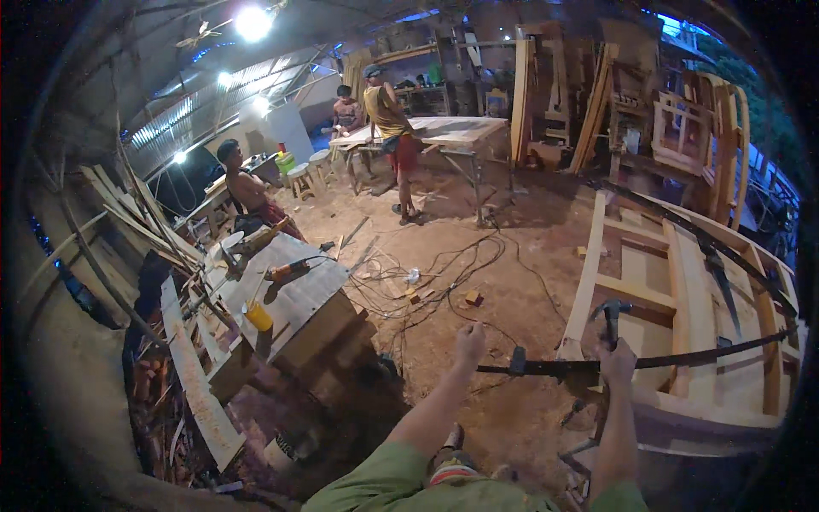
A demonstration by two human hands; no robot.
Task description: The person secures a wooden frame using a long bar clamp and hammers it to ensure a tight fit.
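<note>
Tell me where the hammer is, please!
In the head view, the hammer is right of centre, gripped in the right hand with its head up, and the pale wooden frame shows behind it.

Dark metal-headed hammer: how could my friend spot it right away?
Find the large pale wooden framework on the picture's right. Near its lower left corner is the person's right hand, where the dark metal-headed hammer pokes up. Unlike the long dark bar running sideways there, it stands short and upright.

A lamp (pixel 253 23) glares white at upper left, smaller lamps (pixel 225 79) below it. Shadow darkens beneath the surface (pixel 305 286) at left. Fisheye distortion bends edges near the black rim.
</note>
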